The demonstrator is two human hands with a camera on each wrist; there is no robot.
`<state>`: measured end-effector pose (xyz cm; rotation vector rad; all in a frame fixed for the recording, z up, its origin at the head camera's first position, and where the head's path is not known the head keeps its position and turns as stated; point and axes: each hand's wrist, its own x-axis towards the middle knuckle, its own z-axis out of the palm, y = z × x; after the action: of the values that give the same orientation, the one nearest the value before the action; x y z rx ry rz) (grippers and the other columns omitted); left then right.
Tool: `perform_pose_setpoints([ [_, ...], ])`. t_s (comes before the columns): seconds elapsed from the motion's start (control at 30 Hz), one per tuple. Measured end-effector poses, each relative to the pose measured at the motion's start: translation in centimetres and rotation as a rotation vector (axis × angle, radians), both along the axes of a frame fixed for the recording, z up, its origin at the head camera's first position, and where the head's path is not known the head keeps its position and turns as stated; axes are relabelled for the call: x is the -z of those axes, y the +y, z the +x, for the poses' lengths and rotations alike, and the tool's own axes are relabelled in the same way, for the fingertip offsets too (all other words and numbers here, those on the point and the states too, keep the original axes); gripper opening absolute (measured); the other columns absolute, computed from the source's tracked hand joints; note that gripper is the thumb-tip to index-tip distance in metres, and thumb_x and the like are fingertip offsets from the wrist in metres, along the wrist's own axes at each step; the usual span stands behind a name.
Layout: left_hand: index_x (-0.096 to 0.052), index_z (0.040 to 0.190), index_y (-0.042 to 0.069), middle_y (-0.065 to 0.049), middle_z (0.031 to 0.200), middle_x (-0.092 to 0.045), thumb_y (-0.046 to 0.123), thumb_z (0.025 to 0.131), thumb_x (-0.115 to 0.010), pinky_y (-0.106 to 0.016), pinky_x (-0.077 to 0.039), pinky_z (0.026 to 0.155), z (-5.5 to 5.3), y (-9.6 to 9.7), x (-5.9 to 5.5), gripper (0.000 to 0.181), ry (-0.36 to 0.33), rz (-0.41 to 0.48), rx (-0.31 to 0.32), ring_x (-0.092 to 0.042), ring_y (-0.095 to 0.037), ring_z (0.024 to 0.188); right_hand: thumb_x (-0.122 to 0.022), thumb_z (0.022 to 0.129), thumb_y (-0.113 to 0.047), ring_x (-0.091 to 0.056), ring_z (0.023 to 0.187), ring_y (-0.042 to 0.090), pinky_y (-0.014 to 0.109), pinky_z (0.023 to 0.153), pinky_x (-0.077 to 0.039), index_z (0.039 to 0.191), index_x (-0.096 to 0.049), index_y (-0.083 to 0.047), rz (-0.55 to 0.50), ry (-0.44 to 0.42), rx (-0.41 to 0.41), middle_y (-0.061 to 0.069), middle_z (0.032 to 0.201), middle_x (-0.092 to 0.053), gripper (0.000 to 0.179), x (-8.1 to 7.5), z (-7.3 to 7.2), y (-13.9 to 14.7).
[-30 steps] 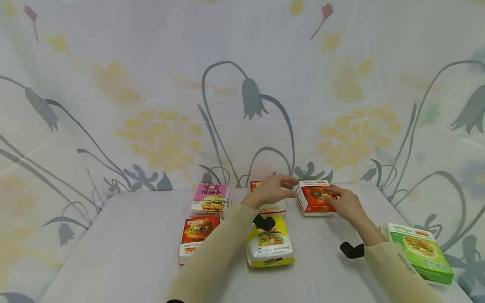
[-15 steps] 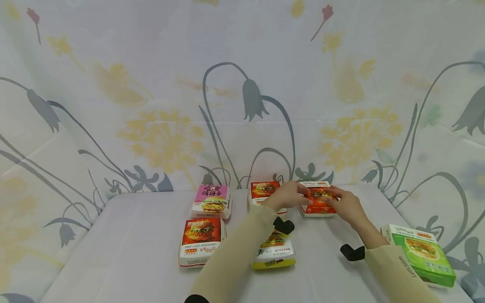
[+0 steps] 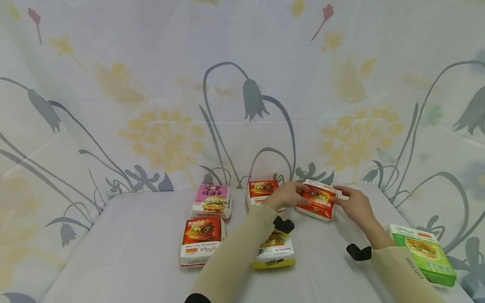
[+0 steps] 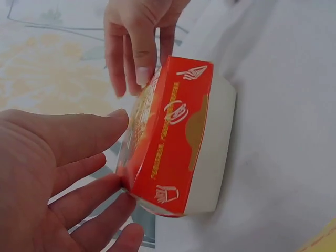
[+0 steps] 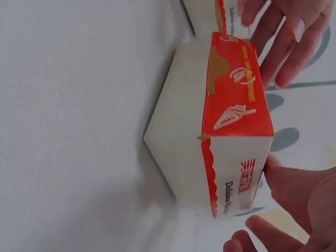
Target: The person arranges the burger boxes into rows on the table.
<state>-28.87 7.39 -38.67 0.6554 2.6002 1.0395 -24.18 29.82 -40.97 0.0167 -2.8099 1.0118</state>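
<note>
A red-and-white burger box (image 3: 317, 200) sits at the back right of the white-covered table, turned slightly askew. My left hand (image 3: 289, 195) is at its left side; in the left wrist view the fingertips (image 4: 113, 184) touch or nearly touch a corner, thumb extended over the top. On the other side is my right hand (image 3: 356, 206), its thumb at the box's right edge. The right wrist view shows that thumb (image 5: 283, 176) against the lid's edge, with the fingers loosely bent beside the box. Neither hand wraps round it.
Left of it lies another red burger box (image 3: 261, 189), partly behind my left hand. A pink box (image 3: 211, 200), a red-and-white box (image 3: 202, 242) and a yellow box (image 3: 275, 254) stand farther left and nearer. At the right edge is a green box (image 3: 426, 252). Patterned cloth (image 3: 242, 139) hangs behind.
My left hand has moved right and reached the red box's left side. The box has turned clockwise and shifted slightly nearer, while my right hand has drawn a little to the right.
</note>
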Motion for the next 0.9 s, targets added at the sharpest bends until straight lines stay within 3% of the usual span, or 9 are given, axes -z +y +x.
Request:
perform_pose_setpoints([
  [0.13, -0.066, 0.133, 0.022, 0.005, 0.135, -0.060, 0.028, 0.088, -0.078, -0.028, -0.045, 0.099, -0.1, 0.2, 0.1, 0.047, -0.002, -0.008, 0.006, -0.054, -0.010, 0.121, -0.065, 0.096, -0.024, -0.034, 0.131, 0.057, 0.067, 0.097, -0.040, 0.151, -0.038, 0.000, -0.090, -0.143, -0.065, 0.037, 0.148, -0.033, 0.065, 0.1, -0.5, 0.7],
  [0.23, -0.066, 0.133, 0.022, 0.006, 0.137, -0.059, 0.028, 0.088, -0.078, -0.027, -0.044, 0.099, -0.1, 0.3, 0.0, 0.047, 0.000, -0.019, 0.013, -0.052, -0.010, 0.124, -0.064, 0.097, -0.023, -0.027, 0.136, 0.057, 0.069, 0.102, -0.033, 0.152, -0.034, 0.003, -0.148, -0.198, -0.116, 0.038, 0.150, -0.029, 0.067, 0.1, -0.7, 1.1],
  [0.4, -0.064, 0.135, 0.023, 0.004, 0.139, -0.058, 0.028, 0.089, -0.077, -0.029, -0.046, 0.098, 0.2, 0.2, -0.4, 0.048, 0.014, -0.026, 0.013, -0.052, -0.012, 0.124, -0.065, 0.097, -0.023, -0.029, 0.136, 0.056, 0.067, 0.104, -0.033, 0.148, -0.038, 0.008, -0.180, -0.211, -0.143, 0.040, 0.147, -0.032, 0.065, 0.0, -0.6, 1.2],
  [0.57, -0.066, 0.131, 0.021, 0.005, 0.133, -0.062, 0.030, 0.089, -0.077, -0.027, -0.049, 0.089, 0.6, -0.2, -1.0, 0.044, 0.062, -0.017, -0.007, -0.058, -0.011, 0.113, -0.065, 0.097, -0.023, -0.029, 0.135, 0.056, 0.067, 0.104, -0.033, 0.147, -0.038, 0.009, -0.177, -0.233, -0.125, 0.041, 0.147, -0.032, 0.065, -0.1, -0.6, 1.1],
  [0.73, -0.067, 0.128, 0.019, 0.007, 0.120, -0.067, 0.028, 0.089, -0.077, -0.025, -0.049, 0.088, 1.3, -0.5, -1.6, 0.041, 0.121, -0.072, 0.065, -0.059, -0.009, 0.108, -0.062, 0.098, -0.022, -0.028, 0.136, 0.056, 0.068, 0.104, -0.031, 0.147, -0.038, 0.009, -0.154, -0.247, -0.102, 0.040, 0.148, -0.030, 0.063, -0.1, -0.5, 1.2],
  [0.9, -0.062, 0.137, 0.022, 0.007, 0.130, -0.063, 0.031, 0.087, -0.078, -0.029, -0.045, 0.098, 2.0, -0.4, -1.8, 0.053, 0.076, -0.151, 0.117, -0.054, -0.011, 0.121, -0.061, 0.099, -0.028, -0.039, 0.129, 0.054, 0.066, 0.098, -0.039, 0.144, -0.044, 0.008, -0.094, -0.227, -0.079, 0.039, 0.143, -0.040, 0.059, -0.1, -0.2, 1.1],
])
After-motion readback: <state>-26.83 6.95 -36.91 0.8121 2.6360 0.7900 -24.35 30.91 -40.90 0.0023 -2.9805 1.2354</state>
